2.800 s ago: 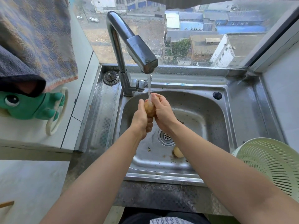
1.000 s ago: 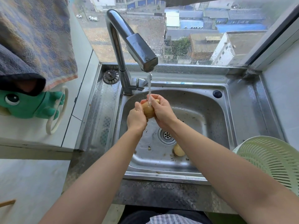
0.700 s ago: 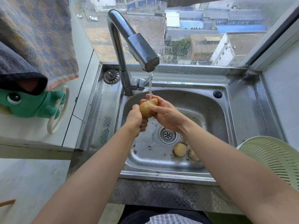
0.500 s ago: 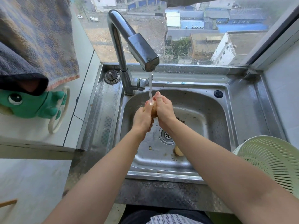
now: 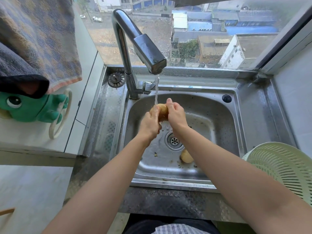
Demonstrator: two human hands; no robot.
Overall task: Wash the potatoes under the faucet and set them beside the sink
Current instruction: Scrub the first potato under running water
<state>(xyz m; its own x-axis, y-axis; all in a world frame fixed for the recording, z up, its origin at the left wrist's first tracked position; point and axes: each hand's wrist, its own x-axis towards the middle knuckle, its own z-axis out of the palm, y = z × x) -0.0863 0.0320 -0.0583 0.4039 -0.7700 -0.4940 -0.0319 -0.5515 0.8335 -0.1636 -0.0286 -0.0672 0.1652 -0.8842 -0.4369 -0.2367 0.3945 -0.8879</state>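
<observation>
Left hand point(image 5: 150, 122) and right hand point(image 5: 175, 114) are pressed together around one potato point(image 5: 161, 110), fingers curled on it, under the thin stream from the faucet point(image 5: 148, 53) at the far side of the basin. A second potato point(image 5: 186, 156) lies near the drain point(image 5: 174, 141), partly hidden by the right forearm. Advisable: turn the potato under the stream, rubbing every face. The steel sink point(image 5: 236, 125) is wet, grit-specked. A green colander point(image 5: 283, 168) sits right; window beyond.

Wet potato point(image 5: 162, 110) under faucet point(image 5: 148, 53) stream
</observation>
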